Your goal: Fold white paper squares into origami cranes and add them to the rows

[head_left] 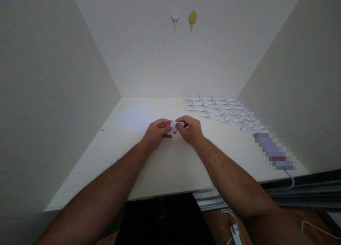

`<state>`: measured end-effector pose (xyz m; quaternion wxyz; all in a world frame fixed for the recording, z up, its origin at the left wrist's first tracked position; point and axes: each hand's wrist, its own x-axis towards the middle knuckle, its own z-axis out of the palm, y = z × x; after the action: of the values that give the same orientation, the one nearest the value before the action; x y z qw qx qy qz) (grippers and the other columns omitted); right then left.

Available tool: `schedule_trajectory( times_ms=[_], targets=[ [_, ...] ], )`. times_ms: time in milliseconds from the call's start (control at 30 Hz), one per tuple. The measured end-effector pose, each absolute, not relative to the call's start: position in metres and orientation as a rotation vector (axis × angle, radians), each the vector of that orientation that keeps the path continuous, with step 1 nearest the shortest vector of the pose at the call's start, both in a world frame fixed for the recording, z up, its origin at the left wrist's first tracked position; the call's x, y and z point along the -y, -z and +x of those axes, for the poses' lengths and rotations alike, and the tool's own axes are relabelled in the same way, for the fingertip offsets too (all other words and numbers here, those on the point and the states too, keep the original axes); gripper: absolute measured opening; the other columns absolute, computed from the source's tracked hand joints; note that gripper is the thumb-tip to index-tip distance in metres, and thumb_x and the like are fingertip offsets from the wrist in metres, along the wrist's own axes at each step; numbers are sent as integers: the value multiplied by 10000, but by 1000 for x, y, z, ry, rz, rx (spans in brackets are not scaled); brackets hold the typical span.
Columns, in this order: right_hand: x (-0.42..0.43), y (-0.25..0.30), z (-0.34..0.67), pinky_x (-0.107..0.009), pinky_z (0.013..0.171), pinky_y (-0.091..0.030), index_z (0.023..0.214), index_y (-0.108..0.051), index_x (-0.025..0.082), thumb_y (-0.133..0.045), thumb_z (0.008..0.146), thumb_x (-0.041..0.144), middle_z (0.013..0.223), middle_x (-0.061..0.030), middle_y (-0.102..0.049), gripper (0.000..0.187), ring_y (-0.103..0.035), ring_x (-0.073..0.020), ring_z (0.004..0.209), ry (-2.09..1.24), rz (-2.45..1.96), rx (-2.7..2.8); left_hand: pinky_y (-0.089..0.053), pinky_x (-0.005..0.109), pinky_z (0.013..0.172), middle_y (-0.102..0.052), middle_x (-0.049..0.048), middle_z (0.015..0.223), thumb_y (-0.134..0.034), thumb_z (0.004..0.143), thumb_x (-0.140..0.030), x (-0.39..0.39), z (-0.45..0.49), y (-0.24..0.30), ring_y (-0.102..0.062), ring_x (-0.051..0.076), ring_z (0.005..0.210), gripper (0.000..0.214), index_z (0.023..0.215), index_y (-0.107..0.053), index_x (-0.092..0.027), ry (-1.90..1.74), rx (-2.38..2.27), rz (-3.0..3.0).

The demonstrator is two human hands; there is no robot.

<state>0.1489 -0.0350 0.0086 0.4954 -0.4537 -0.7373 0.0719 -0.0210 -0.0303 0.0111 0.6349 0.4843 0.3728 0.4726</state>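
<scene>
Between my two hands, above the middle of the white table, is a small piece of folded white paper. My left hand pinches its left side between thumb and fingers. On the other side, my right hand grips the paper, with the thumb pressed on its face. Parts of the paper are hidden behind the fingers, so its exact folded shape does not show. Several white folded paper cranes stand in rows at the back right. Behind my left hand lie flat sheets of white paper.
The white tabletop has walls on the left, back and right. A pixelated, blurred-out device with a white cable lies near the right edge. A white hook and a yellow hook are on the back wall.
</scene>
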Motion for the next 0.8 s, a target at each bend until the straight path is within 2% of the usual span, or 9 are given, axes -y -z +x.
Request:
schedule_trajectory(
  times_ms=[167, 500, 633, 800],
  targets=[
    [34, -8, 150, -233, 552, -391, 790, -692, 186, -582, 784, 227, 627, 8, -631, 117, -529, -111, 553, -193, -1221, 1761, -475, 226, 480, -672, 33, 749, -759, 629, -227, 30, -20, -14, -643, 156, 644, 258, 845, -641, -149, -1110, -873, 1105],
    [33, -8, 152, -213, 498, -375, 825, -668, 179, -604, 787, 331, 566, 34, -547, 169, -481, -97, 511, -499, -1244, 1606, -422, 205, 446, -645, 25, 701, -732, 640, -225, 27, -22, -14, -614, 133, 578, 236, 847, -643, -153, -1104, -909, 1084],
    [35, -14, 155, -208, 525, -418, 975, -612, 196, -590, 777, 229, 743, 15, -611, 202, -513, -89, 567, -458, -1120, 1691, -401, 200, 423, -647, 33, 697, -717, 629, -194, 25, -22, -16, -594, 123, 538, 217, 827, -641, -148, -1099, -963, 1015],
    [36, -16, 161, -206, 573, -463, 893, -646, 198, -526, 762, 94, 1068, -57, -616, 206, -585, -105, 766, -439, -865, 1988, -380, 197, 407, -637, 33, 686, -715, 624, -189, 22, -25, -19, -563, 107, 511, 190, 794, -649, -136, -1127, -998, 957]
  ],
)
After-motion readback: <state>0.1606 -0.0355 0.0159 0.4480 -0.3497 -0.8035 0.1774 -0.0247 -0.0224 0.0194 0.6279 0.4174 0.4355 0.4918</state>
